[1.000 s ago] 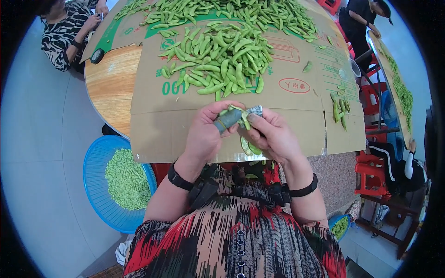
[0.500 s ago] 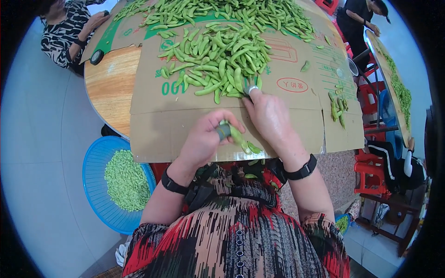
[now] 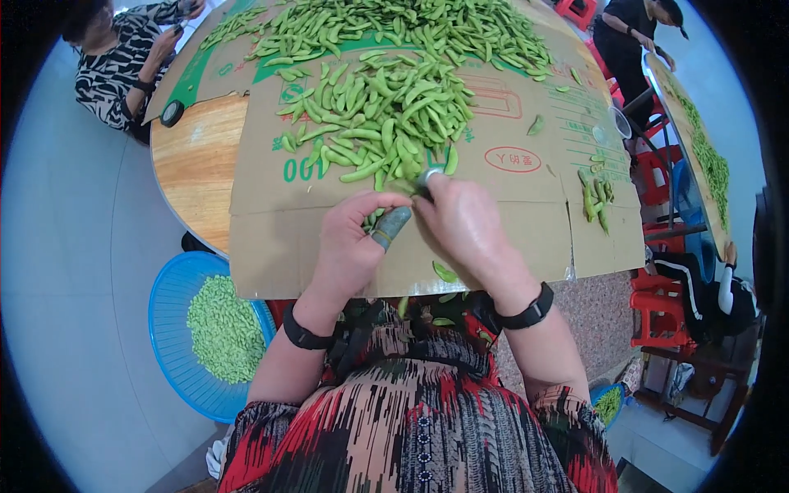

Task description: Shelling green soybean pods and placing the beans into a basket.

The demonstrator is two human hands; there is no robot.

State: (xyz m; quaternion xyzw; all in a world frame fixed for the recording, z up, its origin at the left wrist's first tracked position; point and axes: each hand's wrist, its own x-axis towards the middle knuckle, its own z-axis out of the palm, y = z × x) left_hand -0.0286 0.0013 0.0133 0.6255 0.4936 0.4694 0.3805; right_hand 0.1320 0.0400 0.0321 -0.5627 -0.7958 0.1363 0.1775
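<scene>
At the near edge of a pile of green soybean pods (image 3: 386,107), my two hands nearly meet. My left hand (image 3: 349,242) is closed, its thumb wrapped in a grey-green cover (image 3: 389,228); small green soybeans (image 3: 372,218) show behind that thumb. My right hand (image 3: 467,218) is closed too, with a shiny metal ring (image 3: 427,176) on a digit. Between the fingertips of both hands is a blurred soybean pod (image 3: 403,186); its exact grip is partly hidden. A flattened green pod (image 3: 445,272) lies by the cardboard's front edge.
Printed cardboard (image 3: 509,214) covers most of the wooden table (image 3: 197,164). A blue basket (image 3: 168,329) of shelled beans stands at lower left. Darker pods (image 3: 596,197) lie at right. A person (image 3: 123,62) sits far left; others work at another table (image 3: 694,148), near red stools (image 3: 657,316).
Both hands have moved: the left forward to the pile's edge, the right slightly left and nearer. The pod held in my left hand has gone from it. A green piece now shows above my lap.
</scene>
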